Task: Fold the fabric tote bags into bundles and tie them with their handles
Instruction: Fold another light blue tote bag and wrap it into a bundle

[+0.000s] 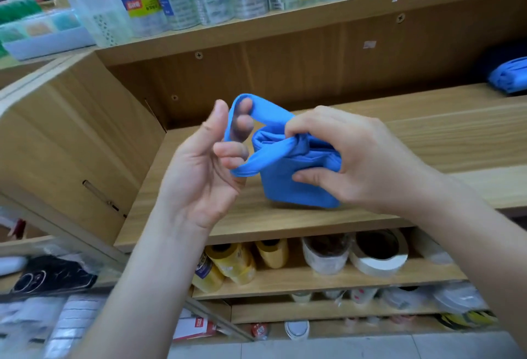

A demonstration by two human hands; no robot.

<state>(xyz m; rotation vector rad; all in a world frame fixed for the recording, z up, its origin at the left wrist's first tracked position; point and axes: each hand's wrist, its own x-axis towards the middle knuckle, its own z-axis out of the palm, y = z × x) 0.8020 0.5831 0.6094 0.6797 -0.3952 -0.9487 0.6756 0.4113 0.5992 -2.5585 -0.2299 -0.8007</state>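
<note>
Holding the blue bundle (pixel 288 187) over the middle of the wooden shelf (pixel 427 142), you have your right hand (pixel 350 159) clamped on it. The thumb sits low on the near face and the fingers curl over the top, where the strap crosses the rolled cloth. That grip looks meant to stop the folds springing open while the tie is made. Whether the bundle rests on the board or hangs just above it cannot be told.

Your left hand (pixel 211 165) is to the left of the bundle, palm turned toward you. Its fingers are hooked through the loop of the handle (pixel 265 115) and the thumb stands free and straight. The fingers spread the loop wide and pull it leftward, away from the bundle. This reads as opening a gap to pass the strap round or through.

You appear to be at the tying step, with the folding done and the knot not yet snug. Watch the right-hand pinch, because easing it before the strap is drawn tight would likely let the roll loosen.

A second blue bundle (pixel 510 73) lies at the far right of the same shelf. It seems to be a finished one set out of the way. Tape rolls (pixel 379 253) sit on the shelf below.
</note>
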